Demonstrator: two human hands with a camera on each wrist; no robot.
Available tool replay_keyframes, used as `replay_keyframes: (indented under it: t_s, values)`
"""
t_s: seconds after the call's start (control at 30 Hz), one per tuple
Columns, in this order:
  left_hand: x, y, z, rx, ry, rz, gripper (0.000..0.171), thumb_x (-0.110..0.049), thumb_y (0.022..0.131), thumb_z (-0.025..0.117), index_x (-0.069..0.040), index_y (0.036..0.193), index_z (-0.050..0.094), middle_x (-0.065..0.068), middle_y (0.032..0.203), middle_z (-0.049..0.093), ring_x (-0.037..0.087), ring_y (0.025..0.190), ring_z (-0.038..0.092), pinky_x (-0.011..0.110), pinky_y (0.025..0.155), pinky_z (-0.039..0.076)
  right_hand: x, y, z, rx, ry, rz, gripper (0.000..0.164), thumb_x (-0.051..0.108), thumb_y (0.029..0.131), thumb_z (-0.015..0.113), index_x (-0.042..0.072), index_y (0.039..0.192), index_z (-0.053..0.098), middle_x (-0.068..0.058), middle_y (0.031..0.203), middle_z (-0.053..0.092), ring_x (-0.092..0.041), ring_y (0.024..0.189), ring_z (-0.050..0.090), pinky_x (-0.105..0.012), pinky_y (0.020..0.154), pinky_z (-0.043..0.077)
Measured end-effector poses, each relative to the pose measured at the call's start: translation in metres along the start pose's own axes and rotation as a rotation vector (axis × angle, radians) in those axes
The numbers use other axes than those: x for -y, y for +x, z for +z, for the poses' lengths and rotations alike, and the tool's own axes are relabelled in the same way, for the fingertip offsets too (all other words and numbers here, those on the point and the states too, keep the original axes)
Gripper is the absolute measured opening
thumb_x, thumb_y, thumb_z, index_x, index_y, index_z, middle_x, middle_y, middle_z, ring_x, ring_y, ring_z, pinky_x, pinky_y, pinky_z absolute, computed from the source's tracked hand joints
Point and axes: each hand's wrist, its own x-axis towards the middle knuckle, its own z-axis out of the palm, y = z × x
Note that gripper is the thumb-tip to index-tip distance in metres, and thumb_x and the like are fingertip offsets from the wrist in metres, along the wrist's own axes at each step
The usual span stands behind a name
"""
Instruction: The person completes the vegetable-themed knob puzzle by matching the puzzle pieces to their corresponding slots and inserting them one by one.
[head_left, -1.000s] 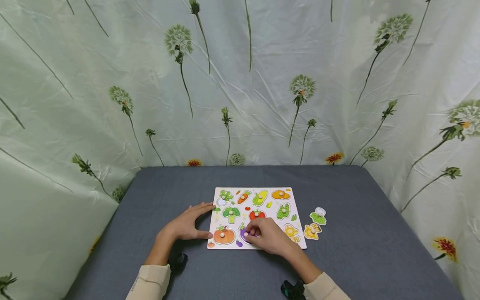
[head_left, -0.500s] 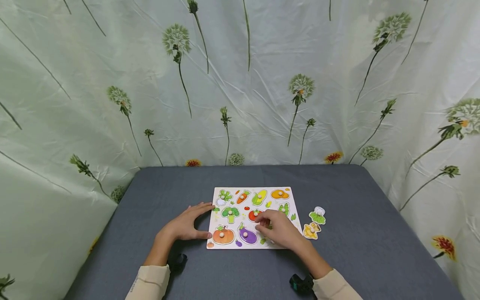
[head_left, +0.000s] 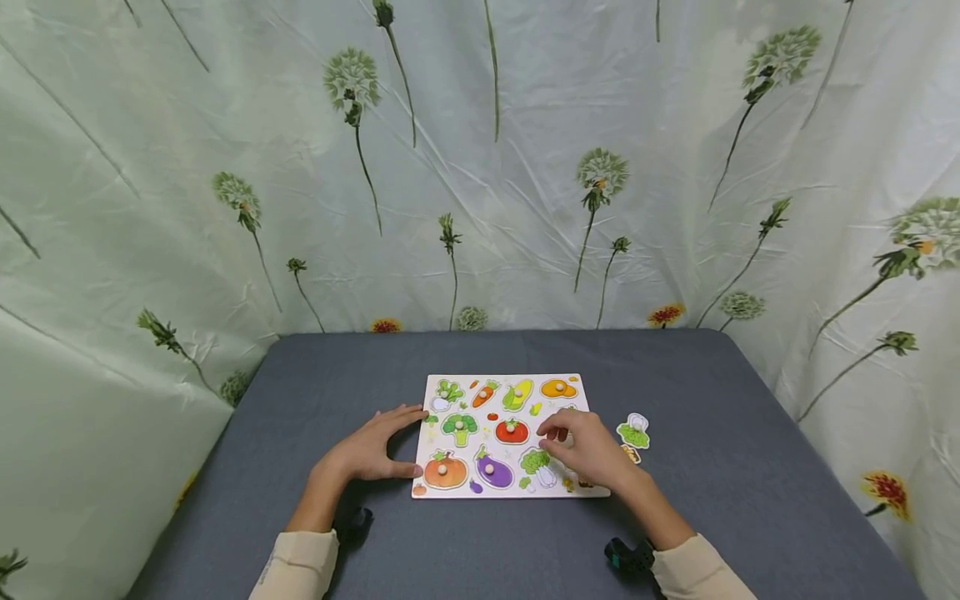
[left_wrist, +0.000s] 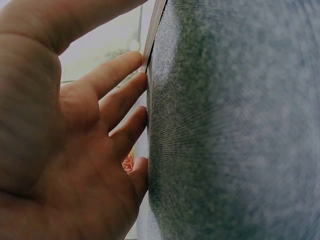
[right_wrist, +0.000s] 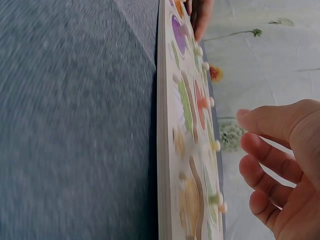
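A white peg puzzle board [head_left: 483, 421] with vegetable pictures and small knobs lies on the table. My left hand [head_left: 377, 444] rests at its left edge, thumb and fingertips touching the side; the left wrist view shows these fingers [left_wrist: 122, 105] spread. My right hand [head_left: 588, 450] hovers over the board's right part, fingers loosely bent, nothing between them in the right wrist view. An eggplant piece [head_left: 498, 473], a tomato piece [head_left: 512, 432] and a pumpkin piece [head_left: 447, 472] sit in the board. A bok choy picture [head_left: 538, 468] shows no knob. My right hand hides part of the board.
Right of the board lie a loose leafy green-and-white piece [head_left: 633, 433] and a yellow piece [head_left: 632, 453], partly hidden by my right hand. Dark grey cloth [head_left: 360, 367] covers the table. A flower-printed curtain [head_left: 525, 208] hangs behind and at the sides.
My right hand has let go of the eggplant piece's knob and moved right across the board, uncovering the eggplant, tomato and bok choy. My left hand has stayed at the edge.
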Motion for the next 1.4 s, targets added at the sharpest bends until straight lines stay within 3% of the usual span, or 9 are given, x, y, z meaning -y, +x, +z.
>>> replay_keyframes:
  t_s: [0.23, 0.37, 0.5, 0.67, 1.03, 1.4]
  values:
    - [-0.001, 0.0, -0.001, 0.006, 0.003, -0.015, 0.092, -0.049, 0.079, 0.083, -0.017, 0.157, 0.045, 0.012, 0.165, 0.039, 0.042, 0.156, 0.026, 0.072, 0.122, 0.013, -0.01, -0.006, -0.01, -0.019, -0.031, 0.017, 0.011, 0.011, 0.09, 0.079, 0.013, 0.1, 0.079, 0.011, 0.089, 0.071, -0.002, 0.078, 0.057, -0.028, 0.071, 0.054]
    - [-0.001, 0.0, 0.0, 0.011, 0.006, -0.018, 0.093, -0.049, 0.079, 0.083, -0.017, 0.157, 0.045, 0.012, 0.165, 0.039, 0.042, 0.156, 0.026, 0.072, 0.122, 0.013, -0.014, -0.008, -0.016, -0.027, -0.038, 0.032, 0.01, 0.012, 0.09, 0.079, 0.014, 0.101, 0.079, 0.008, 0.093, 0.072, -0.008, 0.081, 0.06, -0.031, 0.073, 0.055]
    - [0.0, 0.0, -0.001, 0.006, 0.0, -0.014, 0.092, -0.049, 0.079, 0.084, -0.016, 0.157, 0.045, 0.013, 0.165, 0.039, 0.042, 0.156, 0.027, 0.072, 0.122, 0.013, -0.019, -0.011, -0.022, -0.046, -0.058, 0.043, 0.01, 0.013, 0.091, 0.078, 0.014, 0.101, 0.079, 0.006, 0.095, 0.073, -0.016, 0.083, 0.063, -0.027, 0.072, 0.051]
    - [0.0, 0.002, -0.001, -0.003, 0.002, 0.007, 0.092, -0.048, 0.079, 0.084, -0.016, 0.156, 0.045, 0.014, 0.164, 0.04, 0.043, 0.155, 0.028, 0.074, 0.12, 0.013, -0.028, -0.016, -0.031, -0.07, -0.099, 0.074, 0.011, 0.013, 0.091, 0.079, 0.014, 0.102, 0.079, 0.008, 0.097, 0.072, -0.016, 0.083, 0.06, -0.026, 0.071, 0.049]
    - [0.002, -0.001, 0.002, -0.011, 0.001, 0.014, 0.092, -0.048, 0.078, 0.084, -0.014, 0.156, 0.046, 0.015, 0.163, 0.041, 0.044, 0.154, 0.029, 0.075, 0.12, 0.014, -0.053, -0.032, -0.05, -0.118, -0.16, 0.135, 0.018, 0.01, 0.091, 0.078, 0.009, 0.11, 0.077, 0.0, 0.102, 0.072, -0.021, 0.093, 0.066, -0.042, 0.079, 0.055]
    - [0.003, 0.0, 0.003, -0.013, 0.003, 0.014, 0.092, -0.049, 0.078, 0.084, -0.016, 0.156, 0.047, 0.014, 0.163, 0.042, 0.042, 0.154, 0.03, 0.073, 0.121, 0.014, -0.073, -0.046, -0.062, -0.144, -0.177, 0.158, 0.018, 0.009, 0.091, 0.077, 0.009, 0.109, 0.078, -0.003, 0.103, 0.071, -0.018, 0.088, 0.06, -0.031, 0.07, 0.048]
